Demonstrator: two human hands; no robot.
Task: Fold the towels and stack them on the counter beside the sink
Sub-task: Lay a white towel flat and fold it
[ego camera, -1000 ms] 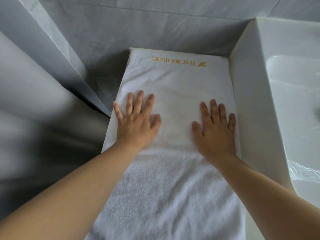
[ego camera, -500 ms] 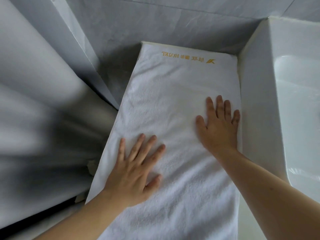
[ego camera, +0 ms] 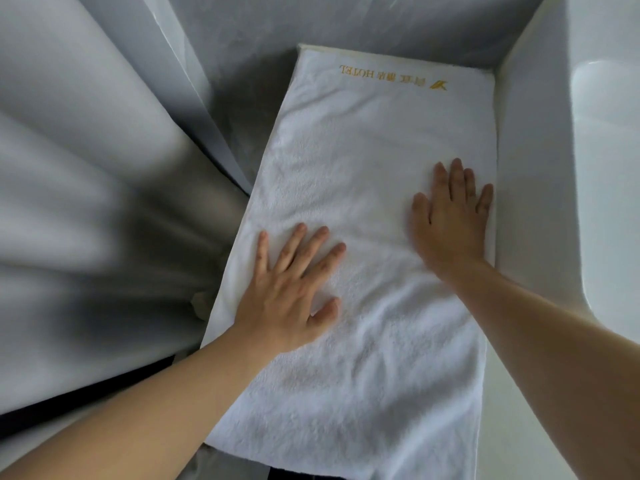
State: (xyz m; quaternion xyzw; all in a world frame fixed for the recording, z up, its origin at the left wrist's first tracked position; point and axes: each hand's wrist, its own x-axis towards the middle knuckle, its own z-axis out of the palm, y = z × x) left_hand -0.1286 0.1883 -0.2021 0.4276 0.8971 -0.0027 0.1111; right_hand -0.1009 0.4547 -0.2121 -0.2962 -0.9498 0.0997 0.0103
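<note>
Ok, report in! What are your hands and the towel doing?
Left hand and right hand flat on towel. Towel spread beside sink. Nothing in the way.

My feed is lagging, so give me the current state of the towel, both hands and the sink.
Towel: spread flat on the counter, logo end far, near end past the counter edge.
Left hand: flat on towel, fingers spread.
Right hand: flat on towel by the sink-side edge.
Sink: basin empty where visible.
</note>
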